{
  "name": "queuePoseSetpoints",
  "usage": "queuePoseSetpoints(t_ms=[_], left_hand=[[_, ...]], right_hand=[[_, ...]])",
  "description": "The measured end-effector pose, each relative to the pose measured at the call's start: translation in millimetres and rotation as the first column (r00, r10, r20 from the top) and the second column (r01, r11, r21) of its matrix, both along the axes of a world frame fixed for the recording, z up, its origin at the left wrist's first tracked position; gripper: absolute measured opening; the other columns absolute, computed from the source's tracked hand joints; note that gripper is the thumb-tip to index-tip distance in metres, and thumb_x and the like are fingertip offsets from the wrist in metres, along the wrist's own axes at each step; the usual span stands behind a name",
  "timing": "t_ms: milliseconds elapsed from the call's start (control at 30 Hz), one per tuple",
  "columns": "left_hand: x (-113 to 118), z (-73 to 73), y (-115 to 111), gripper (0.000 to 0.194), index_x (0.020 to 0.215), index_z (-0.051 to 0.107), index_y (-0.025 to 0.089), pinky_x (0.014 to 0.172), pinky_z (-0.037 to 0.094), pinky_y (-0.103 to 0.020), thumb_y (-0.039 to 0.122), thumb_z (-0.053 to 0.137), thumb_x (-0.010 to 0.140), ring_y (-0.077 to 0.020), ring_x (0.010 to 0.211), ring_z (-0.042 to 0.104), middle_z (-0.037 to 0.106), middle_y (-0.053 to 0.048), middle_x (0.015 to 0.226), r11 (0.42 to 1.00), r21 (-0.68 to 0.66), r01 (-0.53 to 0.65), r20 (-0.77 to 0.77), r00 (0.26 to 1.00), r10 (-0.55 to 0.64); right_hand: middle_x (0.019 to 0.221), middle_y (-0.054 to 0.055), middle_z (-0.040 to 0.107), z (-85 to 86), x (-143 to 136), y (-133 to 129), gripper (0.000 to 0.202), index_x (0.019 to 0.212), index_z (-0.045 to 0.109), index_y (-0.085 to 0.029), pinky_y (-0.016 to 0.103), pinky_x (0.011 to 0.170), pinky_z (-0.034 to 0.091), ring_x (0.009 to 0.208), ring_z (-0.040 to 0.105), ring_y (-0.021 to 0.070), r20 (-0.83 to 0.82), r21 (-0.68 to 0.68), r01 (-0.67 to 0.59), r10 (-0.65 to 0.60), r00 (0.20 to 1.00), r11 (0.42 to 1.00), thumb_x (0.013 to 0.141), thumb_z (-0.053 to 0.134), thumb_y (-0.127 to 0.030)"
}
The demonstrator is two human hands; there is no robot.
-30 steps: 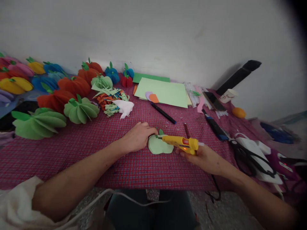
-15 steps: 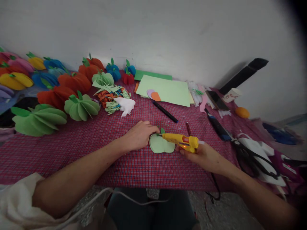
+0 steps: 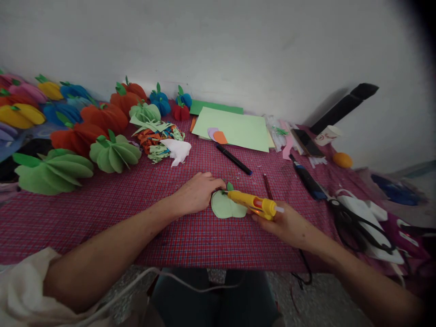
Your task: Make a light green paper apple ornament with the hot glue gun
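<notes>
A yellow hot glue gun (image 3: 252,203) is gripped in my right hand (image 3: 286,227), with a translucent glue stick poking out of its back. Its nozzle points left, at the top of a pale green paper pumpkin (image 3: 223,209) lying flat on the cloth. A small green paper leaf (image 3: 230,186) stands at the pumpkin's top, close to the nozzle. My left hand (image 3: 197,193) is closed at the upper left edge of the pumpkin, thumb and fingers bent around that edge. The fingertips are partly hidden.
Finished paper pumpkins (image 3: 105,119) crowd the left side, beside paper scraps (image 3: 156,138). Pale green sheets (image 3: 235,127) lie at the back. A black marker (image 3: 235,160), a pencil (image 3: 267,185), a utility knife (image 3: 308,179) and black scissors (image 3: 361,225) lie towards the right.
The glue gun's back end has swung slightly down and left with my right hand, its nozzle staying by the pumpkin's top. My left hand has hardly moved.
</notes>
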State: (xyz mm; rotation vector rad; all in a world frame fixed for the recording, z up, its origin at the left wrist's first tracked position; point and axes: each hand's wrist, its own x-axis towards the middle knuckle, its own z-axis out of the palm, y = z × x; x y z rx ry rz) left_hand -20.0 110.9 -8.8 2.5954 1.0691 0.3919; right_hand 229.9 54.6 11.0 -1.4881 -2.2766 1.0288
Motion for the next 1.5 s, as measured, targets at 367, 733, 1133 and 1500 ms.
queuePoseSetpoints(t_ms=[367,733,1133,1500], left_hand=[[0.0,-0.6,0.3,0.032,0.102,0.057,0.023,0.075,0.04,-0.032,0.007,0.038,0.081,-0.0186,0.085,0.051,0.062,-0.003,0.088,1.0,0.013,0.007,-0.017,1.0,-0.007],[0.3,-2.5,-0.1,0.033,0.106,0.052,0.022,0.079,0.04,-0.032,0.007,0.036,0.083,-0.0187,0.093,0.051,0.063,-0.003,0.098,0.999,-0.034,-0.01,0.024,1.0,0.011],[-0.7,-4.4,0.8,0.035,0.111,0.048,0.022,0.083,0.039,-0.034,0.007,0.039,0.081,-0.0195,0.099,0.05,0.064,-0.003,0.1,0.998,-0.056,-0.005,0.046,0.999,0.008],[0.4,-4.4,0.4,0.033,0.108,0.049,0.022,0.082,0.04,-0.033,0.007,0.037,0.081,-0.0191,0.097,0.051,0.063,-0.002,0.102,0.998,-0.052,-0.019,0.043,0.999,0.022]], right_hand=[[0.085,0.003,0.063,10.1,1.7,-11.8,0.016,0.096,0.054,-0.02,0.027,0.062,0.045,0.071,0.059,0.016,0.073,0.107,-0.065,0.057,0.996,0.992,0.081,0.05,-0.019],[0.08,0.002,0.064,11.8,0.1,-7.7,0.011,0.091,0.055,-0.021,0.027,0.058,0.046,0.065,0.059,0.0158,0.071,0.099,-0.032,0.026,0.997,0.995,0.083,0.049,-0.024],[0.076,0.002,0.064,12.2,-2.5,-4.6,0.013,0.09,0.058,-0.02,0.026,0.056,0.045,0.063,0.058,0.0146,0.065,0.054,-0.033,0.029,0.997,0.998,0.082,0.049,-0.023],[0.073,0.001,0.063,11.5,-2.3,-0.6,0.012,0.088,0.057,-0.02,0.025,0.053,0.044,0.058,0.056,0.0138,0.085,0.076,-0.002,-0.004,0.996,0.997,0.083,0.049,-0.028]])
